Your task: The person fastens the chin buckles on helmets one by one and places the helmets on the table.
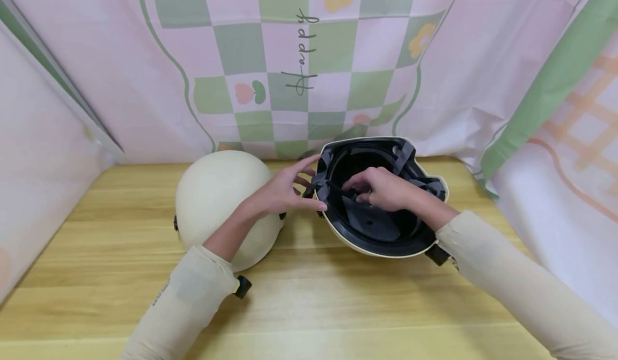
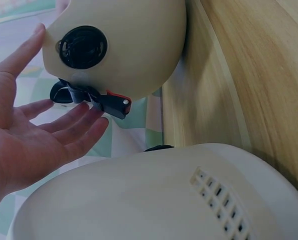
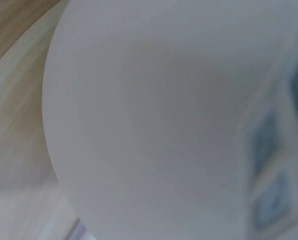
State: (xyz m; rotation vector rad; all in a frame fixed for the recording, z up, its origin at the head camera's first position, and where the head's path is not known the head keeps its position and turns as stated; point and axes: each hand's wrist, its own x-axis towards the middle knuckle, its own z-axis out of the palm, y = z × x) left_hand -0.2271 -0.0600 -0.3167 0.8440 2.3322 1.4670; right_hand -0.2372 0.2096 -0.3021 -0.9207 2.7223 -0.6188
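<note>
A cream helmet (image 1: 359,250) lies upturned on the table, its black padded inside facing up. My left hand (image 1: 285,188) is at its left rim, fingers spread, thumb on the edge. In the left wrist view, the left fingertips touch a black strap with a buckle (image 2: 114,105) that has a red edge, hanging outside the shell below a round black vent (image 2: 83,47). My right hand (image 1: 383,188) reaches into the helmet, fingers bent, pinching a thin dark strap (image 1: 336,187) that runs in from the left rim. The right wrist view shows only pale shell (image 3: 154,120) close up.
A second cream helmet (image 1: 217,199) sits dome up on the left, under my left forearm, with a black clip (image 1: 243,287) beside it. Both stand on a wooden table (image 1: 309,317). A patterned curtain (image 1: 309,43) hangs behind the table's back edge.
</note>
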